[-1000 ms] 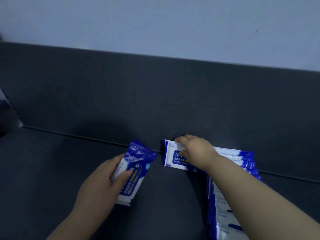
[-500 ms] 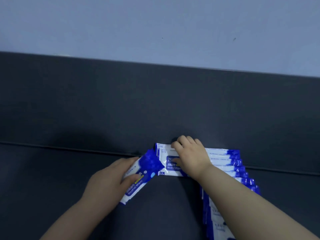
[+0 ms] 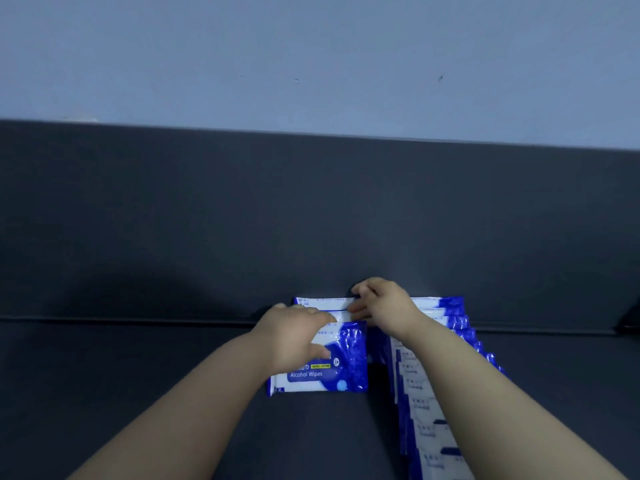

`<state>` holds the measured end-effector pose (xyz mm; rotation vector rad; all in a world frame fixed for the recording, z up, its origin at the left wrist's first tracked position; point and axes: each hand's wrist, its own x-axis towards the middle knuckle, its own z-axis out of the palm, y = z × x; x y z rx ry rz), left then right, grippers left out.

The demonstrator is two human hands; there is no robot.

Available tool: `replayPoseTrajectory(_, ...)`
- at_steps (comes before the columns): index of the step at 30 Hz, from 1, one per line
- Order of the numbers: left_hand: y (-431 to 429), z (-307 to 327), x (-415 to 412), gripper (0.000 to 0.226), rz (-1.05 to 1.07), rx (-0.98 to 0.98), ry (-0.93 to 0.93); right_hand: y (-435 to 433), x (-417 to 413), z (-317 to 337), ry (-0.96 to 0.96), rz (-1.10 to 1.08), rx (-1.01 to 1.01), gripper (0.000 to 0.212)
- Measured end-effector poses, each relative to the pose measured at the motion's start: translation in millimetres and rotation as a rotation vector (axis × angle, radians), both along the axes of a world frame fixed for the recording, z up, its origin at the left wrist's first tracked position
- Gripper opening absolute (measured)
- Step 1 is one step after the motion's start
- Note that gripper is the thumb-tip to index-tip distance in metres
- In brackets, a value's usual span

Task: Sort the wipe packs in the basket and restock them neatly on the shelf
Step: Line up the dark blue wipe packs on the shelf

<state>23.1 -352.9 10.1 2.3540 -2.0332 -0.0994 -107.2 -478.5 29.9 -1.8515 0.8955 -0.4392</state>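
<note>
A blue and white "Alcohol Wipes" pack (image 3: 346,362) stands facing me on the dark grey surface (image 3: 156,393). My left hand (image 3: 298,336) grips it, fingers over its top edge and thumb on its front. Just behind it, white and blue packs (image 3: 322,301) lean against the dark back panel. My right hand (image 3: 384,306) holds their top edge, fingers curled over it. A row of several overlapping packs (image 3: 426,427) runs from there toward the bottom right, partly hidden by my right forearm. No basket is in view.
The dark grey back panel (image 3: 311,220) rises behind the packs, with a pale wall (image 3: 311,64) above it. A seam runs along where panel and surface meet. A dark object (image 3: 631,320) shows at the right edge.
My left hand has carried its pack rightward and turned it upright, square in front of the packs at the back. My right hand has stayed on the back packs' top edge.
</note>
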Motion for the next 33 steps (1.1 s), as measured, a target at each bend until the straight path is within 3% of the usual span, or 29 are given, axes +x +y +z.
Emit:
replayPoseTrajectory(3, -12, -9, -12, 0.060, -0.036, -0.042, 0.017, 4, -11, 9, -0.071, 0.050, 0.108, 0.023)
replayPoseTrajectory(7, -17, -22, -17, 0.065, -0.081, -0.143, 0.066, 8, -31, 13, 0.127, 0.011, -0.423, 0.020)
replayPoseTrajectory(9, -15, -35, -13, 0.067, -0.141, -0.309, 0.073, 18, -38, 11, 0.209, 0.101, -0.652, 0.027)
replayPoseTrajectory(12, -9, -43, -6, 0.073, -0.081, -0.437, 0.093, 41, -46, -2, 0.424, 0.348, -0.890, 0.032)
replayPoseTrajectory(14, -6, -44, -1, 0.074, -0.043, -0.448, 0.062, 53, -49, -15, 0.578, 0.452, -0.998, 0.048)
replayPoseTrajectory(17, 4, -43, 2, 0.074, -0.007, -0.500, 0.081, 59, -49, -28, 0.644, 0.403, -1.057, 0.077)
replayPoseTrajectory(21, 19, -44, 3, 0.066, 0.307, -0.562, 0.567, 65, -46, -23, 0.655, 0.420, -1.019, 0.074)
replayPoseTrajectory(24, 20, -44, 13, 0.054, 0.577, -0.385, 0.896, 68, -45, -19, 0.698, 0.456, -1.022, 0.066)
replayPoseTrajectory(26, 16, -44, 16, 0.040, 0.617, -0.328, 1.054, 69, -43, -19, 0.693, 0.442, -1.031, 0.068)
replayPoseTrajectory(28, 9, -40, 14, 0.032, 0.634, -0.311, 1.161, 71, -42, -20, 0.692, 0.442, -1.039, 0.070)
replayPoseTrajectory(33, -12, -30, 2, 0.028, 0.734, -0.363, 1.181, 73, -37, -33, 0.769, 0.399, -1.027, 0.073)
